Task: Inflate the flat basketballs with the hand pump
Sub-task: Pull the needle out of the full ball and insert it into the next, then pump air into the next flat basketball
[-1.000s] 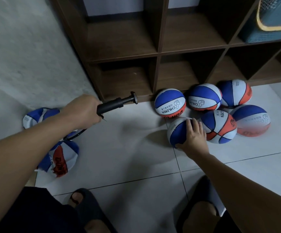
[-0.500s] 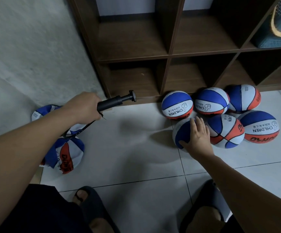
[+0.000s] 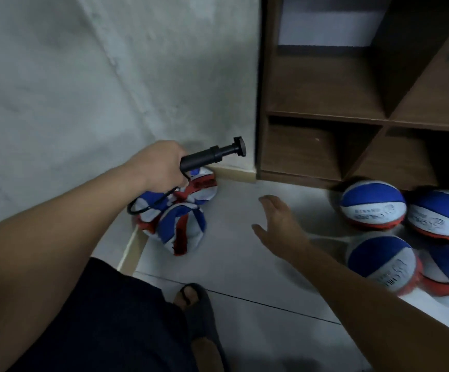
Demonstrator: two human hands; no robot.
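Two surfaces: a grey wall (image 3: 70,76) fills the upper left of the frame; a floor (image 3: 245,264) of pale tiles with dark joints fills the lower middle.
Shelf unit: a dark brown wooden shelf unit (image 3: 352,89) stands on the floor in the upper right, its compartments open to the front.
Skirting: a light skirting strip (image 3: 234,175) runs along the foot of the wall.
Inflated balls: four round basketballs (image 3: 373,204) in blue, white and red lie together at the right edge, before the shelf unit.
Flat balls: the flat basketballs (image 3: 181,226) lie crumpled in the corner, center left, below the pump.
Left hand: the left hand (image 3: 159,167) grasps the black hand pump (image 3: 212,155); its thin hose (image 3: 148,208) loops down over the flat balls.
Right hand: the right hand (image 3: 279,224) is released, fingers spread, above the floor and holding nothing.
Foot: a foot in a dark sandal (image 3: 196,312) at bottom center.
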